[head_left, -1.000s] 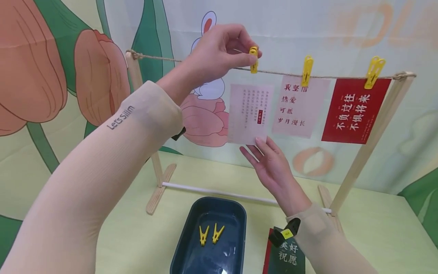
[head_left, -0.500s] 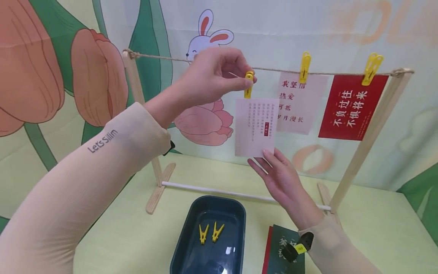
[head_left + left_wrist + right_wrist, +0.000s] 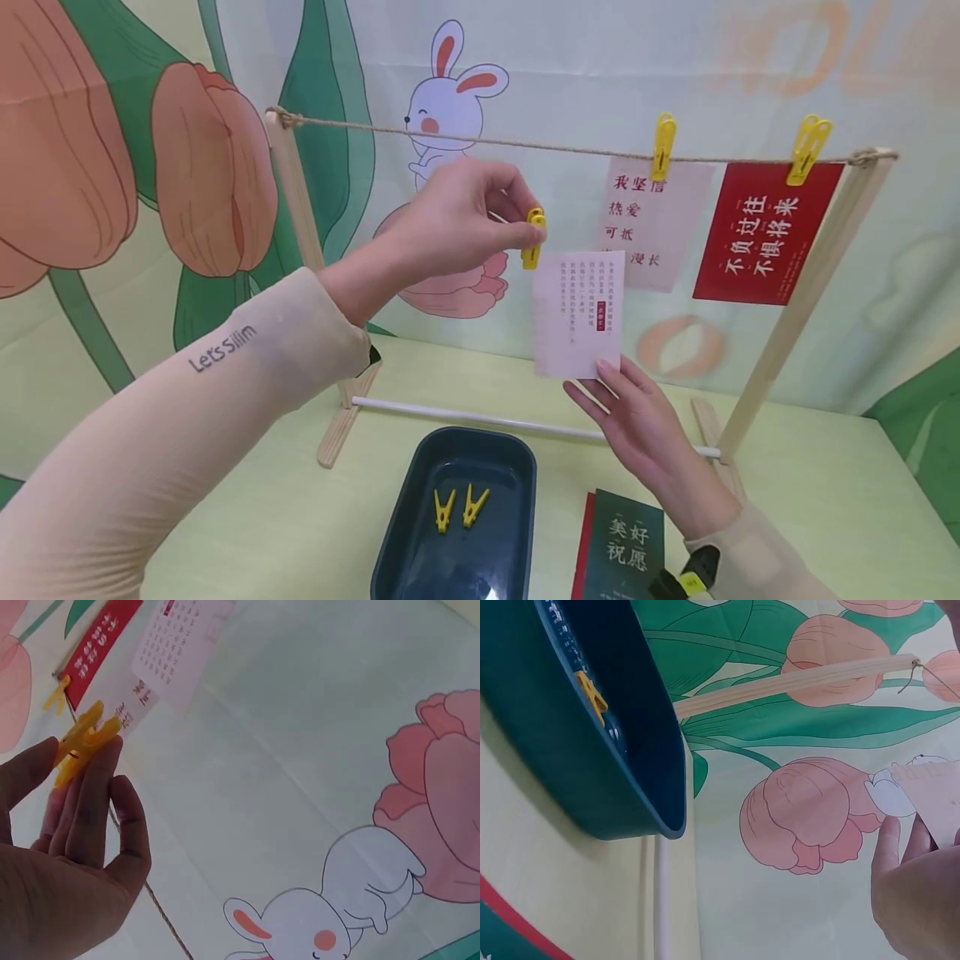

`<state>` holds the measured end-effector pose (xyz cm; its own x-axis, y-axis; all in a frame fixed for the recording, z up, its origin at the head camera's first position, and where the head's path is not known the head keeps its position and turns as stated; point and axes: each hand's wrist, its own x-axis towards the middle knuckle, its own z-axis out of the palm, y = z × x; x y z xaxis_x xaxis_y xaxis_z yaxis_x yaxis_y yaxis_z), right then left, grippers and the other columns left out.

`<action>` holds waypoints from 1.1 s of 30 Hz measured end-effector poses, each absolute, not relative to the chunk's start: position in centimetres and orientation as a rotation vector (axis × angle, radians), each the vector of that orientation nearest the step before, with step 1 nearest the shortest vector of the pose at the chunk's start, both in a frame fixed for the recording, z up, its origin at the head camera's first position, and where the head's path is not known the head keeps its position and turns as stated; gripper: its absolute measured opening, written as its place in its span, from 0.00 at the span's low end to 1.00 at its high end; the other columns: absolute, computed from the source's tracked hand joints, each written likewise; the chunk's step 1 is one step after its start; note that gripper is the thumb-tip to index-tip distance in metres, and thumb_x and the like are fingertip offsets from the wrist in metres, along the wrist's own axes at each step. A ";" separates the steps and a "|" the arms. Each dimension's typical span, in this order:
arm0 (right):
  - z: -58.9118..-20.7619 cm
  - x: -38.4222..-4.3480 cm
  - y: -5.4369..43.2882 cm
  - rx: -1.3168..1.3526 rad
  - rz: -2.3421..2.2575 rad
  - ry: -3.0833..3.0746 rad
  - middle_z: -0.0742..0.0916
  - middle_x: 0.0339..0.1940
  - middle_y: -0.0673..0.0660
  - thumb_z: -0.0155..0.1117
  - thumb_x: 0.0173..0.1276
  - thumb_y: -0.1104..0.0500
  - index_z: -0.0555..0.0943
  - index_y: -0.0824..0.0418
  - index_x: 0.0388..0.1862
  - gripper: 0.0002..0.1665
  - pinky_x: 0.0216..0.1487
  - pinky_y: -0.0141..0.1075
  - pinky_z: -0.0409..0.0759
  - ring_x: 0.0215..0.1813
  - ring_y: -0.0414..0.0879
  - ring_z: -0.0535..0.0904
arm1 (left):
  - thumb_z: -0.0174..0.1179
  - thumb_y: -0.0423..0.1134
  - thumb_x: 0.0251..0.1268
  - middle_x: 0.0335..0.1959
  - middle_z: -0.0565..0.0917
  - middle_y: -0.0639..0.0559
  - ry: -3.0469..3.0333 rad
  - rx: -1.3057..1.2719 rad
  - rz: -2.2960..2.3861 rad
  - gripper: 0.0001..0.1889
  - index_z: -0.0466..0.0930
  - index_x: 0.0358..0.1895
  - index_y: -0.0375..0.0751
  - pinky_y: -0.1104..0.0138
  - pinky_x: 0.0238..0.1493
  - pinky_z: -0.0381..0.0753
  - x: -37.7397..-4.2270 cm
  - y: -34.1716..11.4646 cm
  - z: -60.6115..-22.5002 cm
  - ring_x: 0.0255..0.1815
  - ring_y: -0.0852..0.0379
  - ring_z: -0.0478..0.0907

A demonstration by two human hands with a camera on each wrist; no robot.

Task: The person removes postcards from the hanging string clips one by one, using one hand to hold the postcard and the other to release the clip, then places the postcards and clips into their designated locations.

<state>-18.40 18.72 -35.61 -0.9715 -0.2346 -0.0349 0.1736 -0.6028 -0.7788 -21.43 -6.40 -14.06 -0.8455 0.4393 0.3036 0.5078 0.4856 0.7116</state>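
Between thumb and fingers my left hand point(image 3: 480, 212) pinches a yellow clothespin point(image 3: 534, 239), held in front of and below the twine line point(image 3: 555, 147). The left wrist view shows the same clothespin point(image 3: 86, 744) at the fingertips. My right hand point(image 3: 641, 421) holds a pale pink card point(image 3: 573, 321) with printed text by its lower right corner, thumb in front. The card is upright, its top edge just below and right of the clothespin. Another pale pink card point(image 3: 660, 233) and a red card point(image 3: 765, 237) hang on the line from yellow clothespins point(image 3: 663, 147).
A dark blue tray point(image 3: 397, 533) on the table has two yellow clothespins point(image 3: 445, 510) in it. Right of it lies a dark green card point(image 3: 626, 537) over a red one. Wooden posts point(image 3: 806, 308) hold the line, with a white rod point(image 3: 480, 417) low between them.
Both hands have come down from the line, the left with the clothespin, the right with the card. The card has shifted right and now overlaps the hanging pink card in the head view.
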 end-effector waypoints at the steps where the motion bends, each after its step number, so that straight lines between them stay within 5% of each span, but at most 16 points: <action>1: -35.7 -18.3 18.8 -0.105 -2.625 1.257 0.88 0.63 0.50 0.54 0.86 0.63 0.80 0.50 0.70 0.21 0.71 0.47 0.78 0.62 0.46 0.85 | 0.72 0.36 0.69 0.35 0.92 0.51 -2.653 -0.814 -1.310 0.07 0.83 0.41 0.41 0.61 0.45 0.82 -21.3 -6.3 -14.1 0.39 0.55 0.88; 9: -36.3 -17.6 19.5 -0.110 -2.617 1.270 0.89 0.61 0.51 0.53 0.86 0.64 0.82 0.49 0.68 0.20 0.71 0.48 0.79 0.60 0.46 0.87 | 0.76 0.41 0.67 0.37 0.92 0.51 -2.683 -0.670 -1.384 0.12 0.82 0.42 0.41 0.63 0.39 0.79 -20.7 -5.4 -14.7 0.40 0.56 0.88; 24: -37.0 -15.6 21.0 -0.059 -2.600 1.302 0.89 0.62 0.50 0.53 0.87 0.63 0.84 0.47 0.66 0.20 0.68 0.45 0.81 0.62 0.46 0.86 | 0.78 0.44 0.65 0.35 0.93 0.52 -2.672 -0.604 -1.572 0.16 0.81 0.44 0.40 0.59 0.49 0.84 -20.8 -4.9 -15.7 0.38 0.58 0.92; 33: -38.8 -14.1 22.7 0.162 -2.523 1.416 0.89 0.62 0.48 0.57 0.86 0.60 0.84 0.45 0.63 0.16 0.69 0.43 0.80 0.64 0.47 0.85 | 0.78 0.44 0.64 0.35 0.92 0.51 -2.758 -0.556 -1.551 0.17 0.81 0.45 0.39 0.65 0.35 0.80 -21.1 -5.2 -18.0 0.36 0.57 0.92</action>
<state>-14.07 22.69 -38.83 -0.9641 -0.1569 -0.2141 0.2645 -0.4998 -0.8248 -21.08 -5.19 -18.04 -0.9376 0.3314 0.1057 0.2625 0.4746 0.8402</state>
